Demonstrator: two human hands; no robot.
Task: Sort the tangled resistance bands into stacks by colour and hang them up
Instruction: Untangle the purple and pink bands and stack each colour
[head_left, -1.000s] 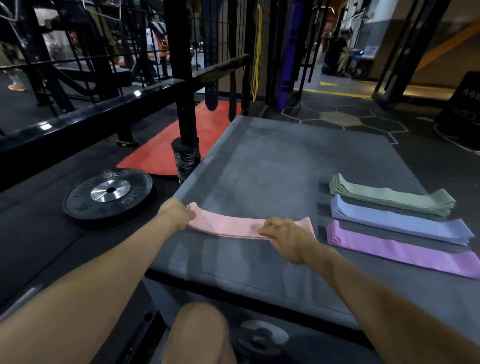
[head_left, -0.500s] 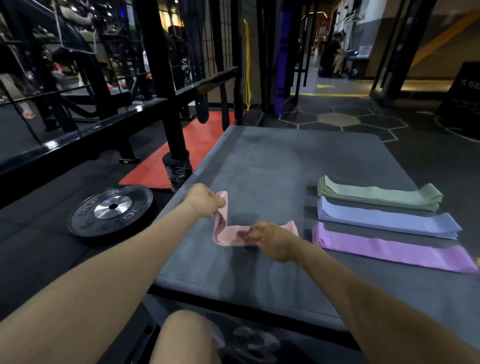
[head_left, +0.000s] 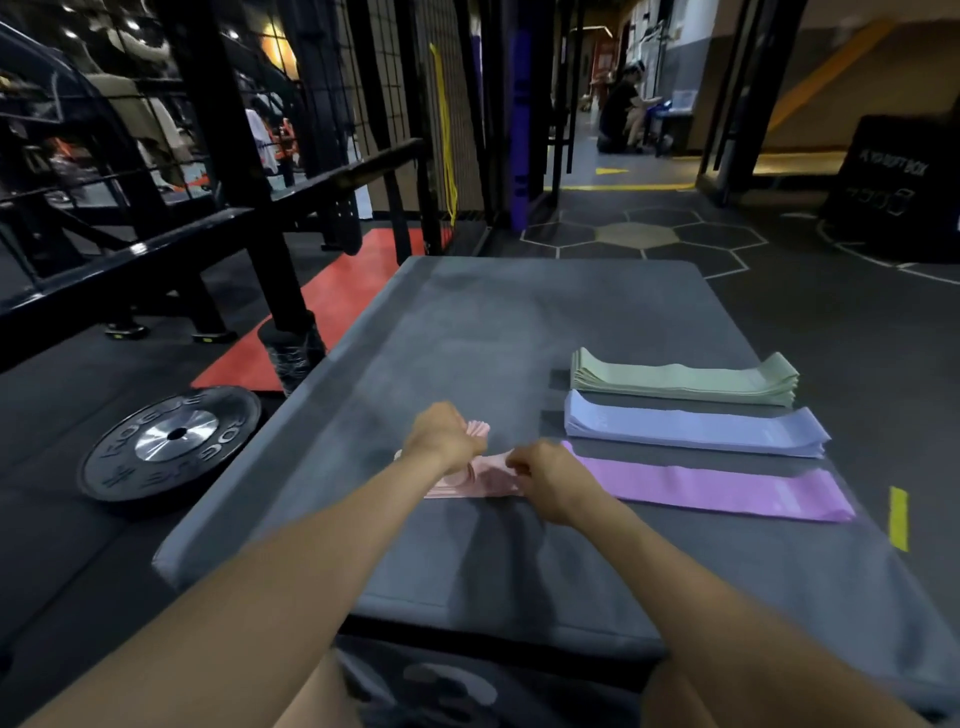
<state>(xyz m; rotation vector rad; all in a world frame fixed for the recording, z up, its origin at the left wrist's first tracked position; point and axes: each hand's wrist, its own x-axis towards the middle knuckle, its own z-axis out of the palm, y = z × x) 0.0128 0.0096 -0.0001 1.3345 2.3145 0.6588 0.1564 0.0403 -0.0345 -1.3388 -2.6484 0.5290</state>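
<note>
Big grey padded mat/platform (head_left: 467, 322), flat top, rounded corners, sits on dark gym floor. On its right half, 3 flat stacks of stretchy bands in a row, near to far: purple stack (head_left: 717, 491), pale blue stack (head_left: 696, 431), pale green stack (head_left: 685, 378). Left of purple, a folded pink band stack (head_left: 488, 480) lies near-centre.

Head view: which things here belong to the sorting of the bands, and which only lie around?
Belong to the job:
- pink bands, gripped by left hand and right hand
- green stack
- blue stack
- purple stack
- grey mat under them

Just lying about:
- weight plate
- red mat
- black soft box
</note>
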